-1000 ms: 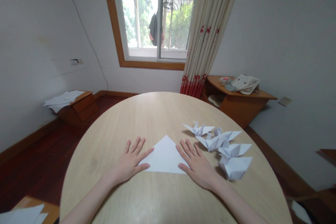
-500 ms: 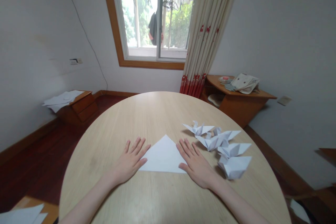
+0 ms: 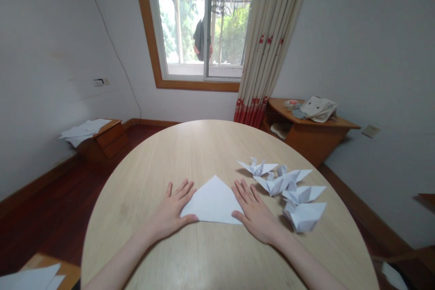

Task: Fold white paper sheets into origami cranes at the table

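Note:
A white sheet folded into a triangle [image 3: 213, 201] lies flat on the round wooden table [image 3: 190, 149], its tip pointing away from me. My left hand [image 3: 171, 210] rests flat at the triangle's left corner, fingers stretched out, thumb at the lower edge. My right hand [image 3: 254, 212] lies flat at the right corner, fingers spread, thumb on the paper. Neither hand holds anything. Several folded white paper birds [image 3: 288, 190] sit just right of my right hand.
A low wooden cabinet [image 3: 105, 138] with white sheets stands at the left wall. A corner shelf [image 3: 306, 129] with a bag is at the right, beside a striped curtain [image 3: 268, 41]. Loose paper [image 3: 30, 276] lies at the bottom left.
My left hand has slid slightly right along the triangle's left edge, its thumb now at the lower left corner. My right hand has barely moved. The paper stays put.

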Tool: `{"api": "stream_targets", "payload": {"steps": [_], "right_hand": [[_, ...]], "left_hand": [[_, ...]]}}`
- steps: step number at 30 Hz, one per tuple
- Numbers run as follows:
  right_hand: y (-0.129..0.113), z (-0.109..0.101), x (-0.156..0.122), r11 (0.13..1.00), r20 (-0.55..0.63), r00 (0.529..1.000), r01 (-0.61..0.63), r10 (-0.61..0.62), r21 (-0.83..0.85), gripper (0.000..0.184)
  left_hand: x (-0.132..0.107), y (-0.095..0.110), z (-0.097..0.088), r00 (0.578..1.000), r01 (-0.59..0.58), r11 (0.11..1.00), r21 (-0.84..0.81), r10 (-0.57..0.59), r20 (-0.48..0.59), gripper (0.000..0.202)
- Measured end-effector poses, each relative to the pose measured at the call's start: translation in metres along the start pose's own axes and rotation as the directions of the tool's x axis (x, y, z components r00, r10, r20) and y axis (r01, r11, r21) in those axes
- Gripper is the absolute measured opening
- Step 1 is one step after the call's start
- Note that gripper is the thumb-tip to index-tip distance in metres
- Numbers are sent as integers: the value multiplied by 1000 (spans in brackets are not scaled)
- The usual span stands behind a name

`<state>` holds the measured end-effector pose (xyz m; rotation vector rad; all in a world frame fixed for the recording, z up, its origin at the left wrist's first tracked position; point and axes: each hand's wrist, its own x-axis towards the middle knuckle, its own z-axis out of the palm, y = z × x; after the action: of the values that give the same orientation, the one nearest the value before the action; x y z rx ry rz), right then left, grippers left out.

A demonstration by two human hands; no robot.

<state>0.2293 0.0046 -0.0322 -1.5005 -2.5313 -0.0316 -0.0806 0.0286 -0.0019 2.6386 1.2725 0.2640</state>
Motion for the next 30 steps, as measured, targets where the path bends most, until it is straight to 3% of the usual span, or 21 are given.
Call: {"api": "stream_targets", "payload": {"steps": [9, 17, 30], "right_hand": [[-8, -9, 2, 999, 46, 998, -36, 35, 12, 61], [-14, -14, 6, 997, -50, 999, 22, -19, 70, 71], [-22, -28, 4, 968, -219, 971, 143, -97, 207, 64]], "left_hand": [[2, 2, 2, 994, -14, 985, -173, -5, -108, 71], [2, 4, 1, 929, -40, 914, -404, -114, -351, 34], [1, 8, -4, 900, -66, 871, -487, -159, -406, 23]]}}
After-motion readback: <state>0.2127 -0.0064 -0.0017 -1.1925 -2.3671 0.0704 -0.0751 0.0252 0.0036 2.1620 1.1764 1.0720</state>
